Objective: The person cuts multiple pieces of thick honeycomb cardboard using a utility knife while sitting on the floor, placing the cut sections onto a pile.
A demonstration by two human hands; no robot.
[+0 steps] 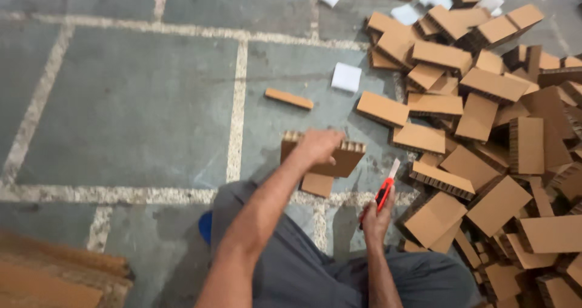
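While the left hand [318, 145] is closed in a grip on a brown cardboard block [324, 156] with wavy ribbed edges, a smaller block [317, 184] lies on the floor just under it. Right of that grip, the right hand [377, 214] is clenched around a red knife [384, 190]. Farther right sits a big pile of cardboard blocks [485, 132]; small white squares [346, 77] lie beyond.

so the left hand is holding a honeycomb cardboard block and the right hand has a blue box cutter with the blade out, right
Not quite: the head view shows the box cutter in the right hand is red and black, not blue. The rest holds: its blade is out, and the left hand grips a honeycomb cardboard block.
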